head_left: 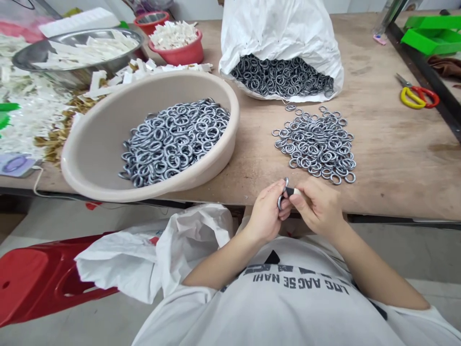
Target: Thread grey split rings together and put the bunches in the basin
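Observation:
A grey ring is pinched upright between the fingers of my left hand, just over the table's front edge. My right hand is closed on a small black piece that meets the ring; a white bit shows at its end by the thumb. What exactly this piece is, I cannot make out. Just beyond my hands lies a loose pile of grey rings. A white sack behind it spills more rings from its mouth. To the left, a large beige basin holds many similar rings.
White plastic pieces fill a steel bowl and a red bowl at the back left. Scissors with red and yellow handles lie right, near green trays. A red stool and white sack are below the table.

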Available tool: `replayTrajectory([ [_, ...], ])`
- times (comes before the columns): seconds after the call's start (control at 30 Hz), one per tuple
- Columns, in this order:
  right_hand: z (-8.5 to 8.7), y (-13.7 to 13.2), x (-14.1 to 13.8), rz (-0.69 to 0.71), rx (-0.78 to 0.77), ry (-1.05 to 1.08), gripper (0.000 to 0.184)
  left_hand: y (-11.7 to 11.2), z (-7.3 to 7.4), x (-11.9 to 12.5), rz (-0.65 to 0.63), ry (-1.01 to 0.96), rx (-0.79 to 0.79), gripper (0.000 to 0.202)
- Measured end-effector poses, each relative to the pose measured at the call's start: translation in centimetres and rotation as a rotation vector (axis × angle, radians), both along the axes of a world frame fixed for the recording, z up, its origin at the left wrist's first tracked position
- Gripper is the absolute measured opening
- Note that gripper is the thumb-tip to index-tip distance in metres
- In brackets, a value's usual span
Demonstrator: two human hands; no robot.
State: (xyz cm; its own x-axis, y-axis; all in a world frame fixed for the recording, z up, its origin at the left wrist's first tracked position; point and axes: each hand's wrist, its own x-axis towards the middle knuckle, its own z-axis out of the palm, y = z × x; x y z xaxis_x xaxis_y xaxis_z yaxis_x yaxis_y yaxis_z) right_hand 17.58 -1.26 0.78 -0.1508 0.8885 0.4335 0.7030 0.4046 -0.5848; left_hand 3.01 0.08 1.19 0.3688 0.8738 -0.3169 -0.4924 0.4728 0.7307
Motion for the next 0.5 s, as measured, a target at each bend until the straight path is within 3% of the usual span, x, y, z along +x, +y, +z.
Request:
replayTrajectory([
  [0.2, 0.1, -0.5, -0.3, -0.011, 0.093, -0.130, 0.035, 0.0, -0.3, 0.2, 0.014, 0.017, -0.015, 0.035],
  [0.37, -0.7, 0.2, 0.2, 0.009, 0.021, -0.005, 0.035, -0.3, -0.2, 0.1, -0.008, 0.024, -0.009, 0.033],
  [0.5, -1.1, 2.7, 1.5, -0.262, -0.087, 0.003, 0.041, -1.1, -0.2, -0.5, -0.145, -0.014, -0.031, 0.035],
])
